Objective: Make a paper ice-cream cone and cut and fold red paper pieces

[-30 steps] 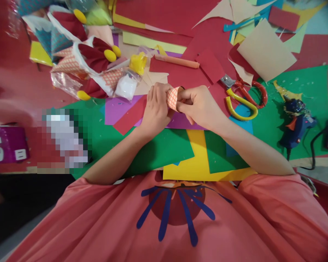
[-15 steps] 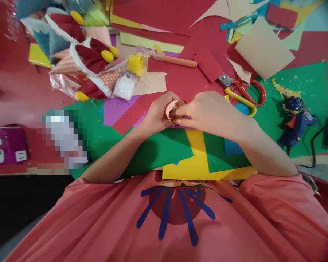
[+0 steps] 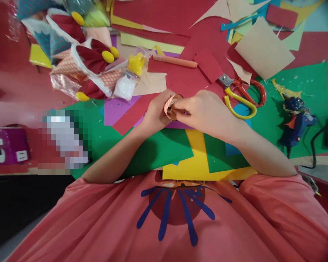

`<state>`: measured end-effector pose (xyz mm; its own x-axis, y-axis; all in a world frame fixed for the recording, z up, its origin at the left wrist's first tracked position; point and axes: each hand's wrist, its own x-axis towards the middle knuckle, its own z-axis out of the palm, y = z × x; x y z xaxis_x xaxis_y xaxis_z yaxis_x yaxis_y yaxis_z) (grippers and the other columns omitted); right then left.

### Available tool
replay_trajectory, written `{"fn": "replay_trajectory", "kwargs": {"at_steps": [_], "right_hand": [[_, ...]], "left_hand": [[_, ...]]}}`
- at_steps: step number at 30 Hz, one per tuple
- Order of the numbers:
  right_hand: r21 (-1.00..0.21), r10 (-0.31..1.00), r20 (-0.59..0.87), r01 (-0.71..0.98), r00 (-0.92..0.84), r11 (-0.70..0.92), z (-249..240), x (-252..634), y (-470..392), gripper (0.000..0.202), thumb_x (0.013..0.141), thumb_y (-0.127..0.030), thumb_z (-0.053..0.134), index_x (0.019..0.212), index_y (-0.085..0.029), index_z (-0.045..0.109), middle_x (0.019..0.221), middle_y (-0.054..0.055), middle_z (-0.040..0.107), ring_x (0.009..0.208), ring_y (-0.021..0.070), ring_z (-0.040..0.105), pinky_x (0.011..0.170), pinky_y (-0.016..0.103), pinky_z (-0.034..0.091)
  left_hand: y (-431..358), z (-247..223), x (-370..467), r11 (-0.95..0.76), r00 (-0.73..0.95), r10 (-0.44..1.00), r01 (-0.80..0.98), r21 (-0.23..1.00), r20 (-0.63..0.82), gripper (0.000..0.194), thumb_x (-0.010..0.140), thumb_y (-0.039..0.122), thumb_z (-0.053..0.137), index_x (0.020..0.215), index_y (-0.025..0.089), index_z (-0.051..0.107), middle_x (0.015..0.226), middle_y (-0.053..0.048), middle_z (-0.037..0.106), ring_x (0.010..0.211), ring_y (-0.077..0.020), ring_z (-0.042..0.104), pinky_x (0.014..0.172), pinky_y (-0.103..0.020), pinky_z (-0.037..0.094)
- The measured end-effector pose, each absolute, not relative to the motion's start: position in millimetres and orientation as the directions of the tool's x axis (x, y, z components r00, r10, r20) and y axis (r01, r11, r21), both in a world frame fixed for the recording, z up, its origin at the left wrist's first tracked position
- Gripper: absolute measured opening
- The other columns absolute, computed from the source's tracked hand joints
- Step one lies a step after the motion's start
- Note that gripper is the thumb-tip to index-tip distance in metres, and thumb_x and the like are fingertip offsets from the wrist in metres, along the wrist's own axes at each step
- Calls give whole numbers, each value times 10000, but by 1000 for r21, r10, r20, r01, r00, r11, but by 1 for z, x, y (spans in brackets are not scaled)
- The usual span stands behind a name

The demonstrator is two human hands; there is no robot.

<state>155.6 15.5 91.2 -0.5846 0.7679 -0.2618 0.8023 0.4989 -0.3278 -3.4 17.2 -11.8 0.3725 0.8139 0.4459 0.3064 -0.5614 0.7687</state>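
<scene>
"Where's the patterned tube (image 3: 168,107)?"
"Above the purple sheet (image 3: 179,125), wrapped by the left hand (image 3: 158,110). The right hand (image 3: 205,109) has fingers at its opening; whether they pinch, I can't tell."
"Handling?"
"Probably light, crushable; hold its outside gently. Scissors (image 3: 235,86) lie right."

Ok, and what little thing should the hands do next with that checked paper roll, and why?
I'd guess the right hand should press gently inside the checked paper roll: it's right at the open end, and the left hand cups the outside, so that could steady the wall.
</scene>
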Motion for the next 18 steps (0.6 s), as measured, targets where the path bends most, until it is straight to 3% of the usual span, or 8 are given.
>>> {"fn": "replay_trajectory", "kwargs": {"at_steps": [5,13,18], "right_hand": [[-418,828,-197,809,-525,413,84,156,14,289,904,-246,460,1005,-198,726,900,68,710,727,181,611,574,293,253],[-273,898,-151,890,-415,365,76,153,11,306,939,-325,413,1094,-201,647,825,61,686,781,220,652,631,276,336],[-267,886,-86,867,-455,420,81,155,11,333,953,-308,390,1191,-250,615,747,18,662,716,188,645,574,258,286]], "left_hand": [[18,-18,-4,-583,373,802,313,750,467,131,823,250,604,897,219,501,783,33,551,689,-92,573,596,-219,455],[18,-25,-5,-525,362,835,305,794,413,221,815,281,637,903,220,444,748,51,490,626,-64,514,527,-180,397],[18,-26,-6,-464,335,865,253,849,373,268,823,377,645,935,236,446,776,45,491,644,-72,522,537,-194,403]]}}
